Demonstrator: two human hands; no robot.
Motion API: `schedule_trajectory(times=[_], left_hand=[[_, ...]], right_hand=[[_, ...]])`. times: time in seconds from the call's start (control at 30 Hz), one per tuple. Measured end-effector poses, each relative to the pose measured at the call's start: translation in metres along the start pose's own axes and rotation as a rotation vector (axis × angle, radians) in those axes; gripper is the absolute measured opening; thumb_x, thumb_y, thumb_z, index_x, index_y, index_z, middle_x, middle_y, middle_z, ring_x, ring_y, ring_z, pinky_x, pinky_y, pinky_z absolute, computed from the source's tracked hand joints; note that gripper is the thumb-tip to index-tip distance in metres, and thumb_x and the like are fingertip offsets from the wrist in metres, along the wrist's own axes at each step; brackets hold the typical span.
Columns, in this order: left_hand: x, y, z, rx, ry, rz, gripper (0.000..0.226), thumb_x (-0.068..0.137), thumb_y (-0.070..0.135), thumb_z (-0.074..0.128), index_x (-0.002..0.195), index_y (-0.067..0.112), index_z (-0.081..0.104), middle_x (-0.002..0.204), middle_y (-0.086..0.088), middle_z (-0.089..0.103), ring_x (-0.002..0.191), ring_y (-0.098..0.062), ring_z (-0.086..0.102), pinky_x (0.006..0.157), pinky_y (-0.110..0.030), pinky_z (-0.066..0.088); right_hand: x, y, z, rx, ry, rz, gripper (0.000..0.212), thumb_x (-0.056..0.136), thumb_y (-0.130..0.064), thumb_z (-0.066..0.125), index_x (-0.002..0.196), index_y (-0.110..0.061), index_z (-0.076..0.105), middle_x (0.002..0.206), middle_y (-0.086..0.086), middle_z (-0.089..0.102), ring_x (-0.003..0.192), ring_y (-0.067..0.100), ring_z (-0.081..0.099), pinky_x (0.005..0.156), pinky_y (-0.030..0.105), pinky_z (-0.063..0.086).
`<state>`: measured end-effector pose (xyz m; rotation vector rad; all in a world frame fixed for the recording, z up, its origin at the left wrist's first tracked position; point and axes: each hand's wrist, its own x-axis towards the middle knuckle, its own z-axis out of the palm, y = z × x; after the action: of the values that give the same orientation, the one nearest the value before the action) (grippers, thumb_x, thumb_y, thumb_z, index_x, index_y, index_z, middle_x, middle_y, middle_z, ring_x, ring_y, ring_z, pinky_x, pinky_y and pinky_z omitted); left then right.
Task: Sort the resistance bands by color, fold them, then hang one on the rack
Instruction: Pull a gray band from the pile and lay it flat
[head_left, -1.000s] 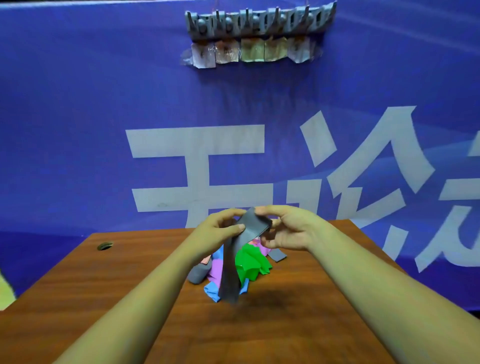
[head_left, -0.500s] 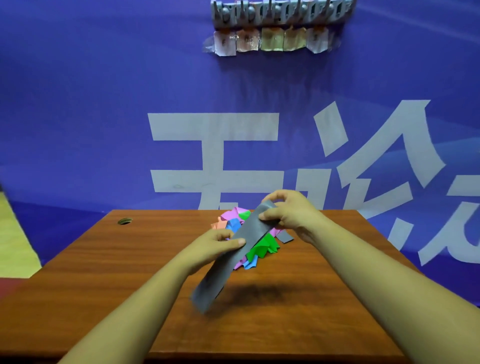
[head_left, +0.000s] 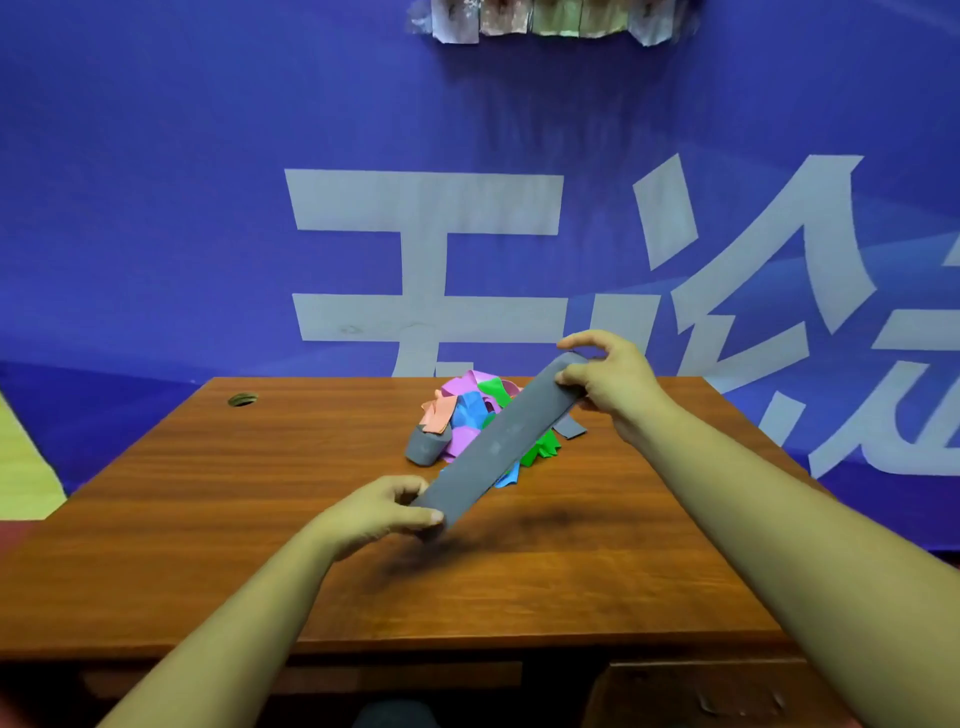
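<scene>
From my remote seat I look down on a brown wooden table in front of a blue banner with large pale characters. A flat grey band is held above the tabletop, pulled straight on a slant from its 7 o'clock end to its 1 o'clock end. The left hand pinches the lower end, thumb on top and fingers curled underneath. The right hand pinches the upper end between thumb and curled fingers, with the index finger lifted above the band. Behind the band, toward 12 o'clock on the table, lies a loose pile of bands in pink, blue, green, orange and grey. A small round hole sits at the table's 10 o'clock corner. A row of paper tags hangs at the frame's 12 o'clock edge.
</scene>
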<state>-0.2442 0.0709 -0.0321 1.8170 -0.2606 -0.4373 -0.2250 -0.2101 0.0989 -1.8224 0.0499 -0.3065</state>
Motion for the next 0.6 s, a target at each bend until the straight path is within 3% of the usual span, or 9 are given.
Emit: schedule_trajectory(times=[0.1, 0.2, 0.33, 0.47, 0.53, 0.6], left_hand=[[-0.006, -0.011, -0.014, -0.046, 0.041, -0.011, 0.022, 0.076, 0.029, 0.075, 0.091, 0.015, 0.068, 0.079, 0.002, 0.065, 0.069, -0.008, 0.056, 0.065, -0.023, 0.041], [-0.005, -0.021, -0.020, -0.143, 0.134, -0.036, 0.012, 0.089, 0.014, 0.068, 0.101, 0.010, 0.069, 0.082, -0.003, 0.066, 0.064, -0.009, 0.057, 0.060, -0.022, 0.043], [-0.002, -0.032, -0.020, -0.250, 0.364, -0.038, 0.019, 0.090, 0.002, 0.064, 0.106, 0.012, 0.063, 0.086, -0.012, 0.062, 0.059, -0.014, 0.056, 0.054, -0.023, 0.046], [-0.001, -0.053, -0.024, -0.140, 0.528, -0.104, 0.021, 0.089, 0.008, 0.064, 0.108, 0.013, 0.057, 0.079, -0.011, 0.061, 0.068, -0.021, 0.054, 0.062, -0.031, 0.042], [-0.001, -0.065, -0.024, -0.044, 0.571, -0.106, 0.019, 0.088, 0.010, 0.066, 0.104, 0.016, 0.058, 0.081, -0.010, 0.059, 0.071, -0.022, 0.054, 0.064, -0.031, 0.041], [-0.003, -0.072, -0.026, 0.103, 0.591, -0.080, 0.016, 0.088, 0.010, 0.066, 0.099, 0.019, 0.061, 0.086, -0.007, 0.060, 0.073, -0.018, 0.056, 0.065, -0.029, 0.042]], right_hand=[[-0.006, 0.015, -0.003, 0.017, 0.002, 0.037, 0.032, 0.079, 0.006, 0.065, 0.104, -0.014, 0.068, 0.075, 0.008, 0.051, 0.068, 0.021, 0.048, 0.053, 0.029, 0.046], [-0.011, 0.038, -0.003, 0.076, 0.025, 0.096, 0.026, 0.078, 0.009, 0.066, 0.093, -0.013, 0.066, 0.090, 0.008, 0.058, 0.067, 0.022, 0.054, 0.047, 0.025, 0.049], [-0.014, 0.079, 0.003, 0.137, 0.079, 0.194, 0.028, 0.077, 0.011, 0.067, 0.086, -0.015, 0.065, 0.081, 0.011, 0.061, 0.061, 0.021, 0.054, 0.052, 0.027, 0.047], [-0.017, 0.133, 0.018, 0.160, 0.049, 0.350, 0.024, 0.080, 0.011, 0.067, 0.103, 0.003, 0.068, 0.080, 0.016, 0.065, 0.070, 0.024, 0.061, 0.063, 0.029, 0.052], [-0.019, 0.155, 0.028, 0.128, 0.017, 0.408, 0.022, 0.083, 0.010, 0.062, 0.103, 0.001, 0.068, 0.084, 0.015, 0.066, 0.073, 0.022, 0.062, 0.057, 0.022, 0.050], [-0.022, 0.170, 0.037, 0.015, -0.018, 0.401, 0.027, 0.083, 0.009, 0.060, 0.105, -0.002, 0.069, 0.088, 0.011, 0.066, 0.078, 0.022, 0.062, 0.066, 0.025, 0.049]])
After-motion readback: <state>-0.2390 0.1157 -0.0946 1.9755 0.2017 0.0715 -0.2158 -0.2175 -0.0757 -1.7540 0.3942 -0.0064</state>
